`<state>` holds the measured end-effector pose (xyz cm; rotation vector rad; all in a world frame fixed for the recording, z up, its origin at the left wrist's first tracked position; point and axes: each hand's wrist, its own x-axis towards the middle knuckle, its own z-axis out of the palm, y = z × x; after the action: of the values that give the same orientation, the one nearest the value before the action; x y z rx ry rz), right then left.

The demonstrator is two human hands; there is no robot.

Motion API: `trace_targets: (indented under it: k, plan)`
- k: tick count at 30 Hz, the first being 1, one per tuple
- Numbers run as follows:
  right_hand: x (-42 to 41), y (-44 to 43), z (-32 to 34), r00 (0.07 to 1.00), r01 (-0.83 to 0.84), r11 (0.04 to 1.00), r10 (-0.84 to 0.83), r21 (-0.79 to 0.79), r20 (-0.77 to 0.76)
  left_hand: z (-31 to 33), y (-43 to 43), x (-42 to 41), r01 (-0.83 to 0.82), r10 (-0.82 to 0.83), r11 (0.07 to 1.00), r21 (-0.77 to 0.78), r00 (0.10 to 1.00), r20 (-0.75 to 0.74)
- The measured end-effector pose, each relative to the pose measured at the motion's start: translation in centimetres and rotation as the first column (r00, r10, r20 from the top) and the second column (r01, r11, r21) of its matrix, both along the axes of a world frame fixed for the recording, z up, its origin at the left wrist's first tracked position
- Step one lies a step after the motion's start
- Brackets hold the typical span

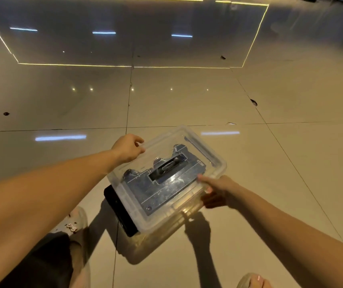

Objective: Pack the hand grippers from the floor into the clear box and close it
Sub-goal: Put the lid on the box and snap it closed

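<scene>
The clear box (214, 161), rectangular glossy plastic, shows blurred dark bluish shapes inside. The left grip (128, 147) and right grip (218, 192) each pinch an opposite rim.

A glossy floor (187, 100) of large beige tiles is seen throughout, with light strips (104, 32) mirrored in the upper part of the frame. A dark chip (253, 102) is seen at right. One pale slipper (77, 221) is seen at lower left, a second slipper (251, 280) at the bottom edge.

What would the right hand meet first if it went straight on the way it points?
The clear box: the right hand grips its near edge and points inward across it, so there is no free path.
</scene>
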<state>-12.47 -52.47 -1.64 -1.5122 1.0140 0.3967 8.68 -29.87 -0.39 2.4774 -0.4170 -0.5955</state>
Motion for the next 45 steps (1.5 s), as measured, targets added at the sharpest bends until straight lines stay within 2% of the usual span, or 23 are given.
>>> trace_targets:
  k: [2, 5, 8, 10, 12, 14, 18, 20, 24, 25, 27, 29, 30, 32, 34, 36, 40, 45]
  plan:
    - [1.3, -2.5, -0.2, 0.997, 0.077, 0.971, -0.07, -0.224, 0.038, -0.1, 1.2, -0.7, -0.05, 0.049, 0.999, -0.022, 0.999, -0.016]
    - [2.8, -4.3, -1.1, 1.0, 0.014, 0.87, -0.016, -0.492, 0.001, -1.2, 3.5, -3.1, -0.158, 0.158, 0.987, -0.043, 0.987, -0.007]
    - [3.8, -5.1, -1.7, 0.989, -0.106, 0.74, 0.148, -0.664, 0.008, -2.6, 5.5, -6.4, -0.286, 0.285, 0.958, 0.004, 0.957, 0.045]
    - [4.3, -5.9, -1.6, 0.965, -0.14, 0.7, 0.256, -0.701, 0.063, -3.5, 6.6, -8.3, -0.404, 0.404, 0.915, -0.003, 0.915, 0.014]
    - [4.5, -6.0, -1.6, 0.943, -0.166, 0.739, 0.313, -0.653, 0.115, -4.4, 7.2, -9.8, -0.487, 0.48, 0.872, -0.053, 0.871, -0.104]
    - [4.4, -5.5, -1.8, 0.935, -0.153, 0.8, 0.308, -0.58, 0.178, -5.4, 7.6, -11.5, -0.482, 0.457, 0.87, -0.105, 0.867, -0.198]
    - [3.6, -4.2, -1.7, 0.953, -0.055, 0.832, 0.209, -0.552, 0.221, -6.0, 8.0, -13.3, -0.456, 0.411, 0.864, -0.215, 0.884, -0.222]
    - [2.7, -3.9, -1.8, 0.963, -0.046, 0.816, 0.189, -0.576, 0.191, -6.0, 8.7, -11.8, -0.429, 0.38, 0.875, -0.221, 0.895, -0.233]
    - [0.4, -3.0, -2.0, 0.969, -0.116, 0.679, 0.238, -0.725, 0.068, -4.6, 10.0, -7.8, -0.36, 0.32, 0.92, -0.154, 0.918, -0.233]
    - [0.0, -3.0, -2.1, 0.967, -0.134, 0.669, 0.25, -0.731, 0.051, -3.9, 10.0, -7.5, -0.365, 0.329, 0.921, -0.133, 0.915, -0.232]
    - [-0.6, -3.4, -2.2, 0.963, -0.176, 0.666, 0.269, -0.724, 0.013, -3.0, 10.0, -7.6, -0.435, 0.389, 0.894, -0.111, 0.874, -0.291]
    - [-0.6, -4.2, -2.2, 0.957, -0.209, 0.642, 0.29, -0.738, -0.019, -2.7, 10.0, -8.2, -0.534, 0.46, 0.842, -0.068, 0.779, -0.426]
    - [-0.4, -4.6, -2.2, 0.963, -0.186, 0.663, 0.271, -0.725, 0.001, -2.7, 10.3, -8.5, -0.562, 0.465, 0.825, -0.068, 0.742, -0.483]
    - [0.1, -5.0, -2.3, 0.978, -0.115, 0.815, 0.191, -0.568, 0.077, -2.3, 10.8, -8.8, -0.589, 0.46, 0.803, -0.095, 0.712, -0.531]
    - [0.3, -5.1, -2.4, 0.985, -0.092, 0.936, 0.135, -0.34, 0.106, -2.0, 11.1, -9.0, -0.61, 0.471, 0.779, -0.143, 0.721, -0.507]
    - [0.5, -5.3, -3.0, 0.985, -0.115, 0.969, 0.14, -0.218, 0.102, -2.0, 10.8, -9.4, -0.613, 0.483, 0.76, -0.215, 0.754, -0.445]
    - [0.6, -4.9, -2.9, 0.978, -0.127, 0.978, 0.151, -0.163, 0.146, -2.5, 10.0, -10.9, -0.611, 0.527, 0.729, -0.308, 0.788, -0.318]
    - [0.5, -4.5, -2.4, 0.98, -0.086, 0.98, 0.115, -0.181, 0.161, -2.7, 9.7, -11.9, -0.56, 0.507, 0.76, -0.33, 0.829, -0.237]
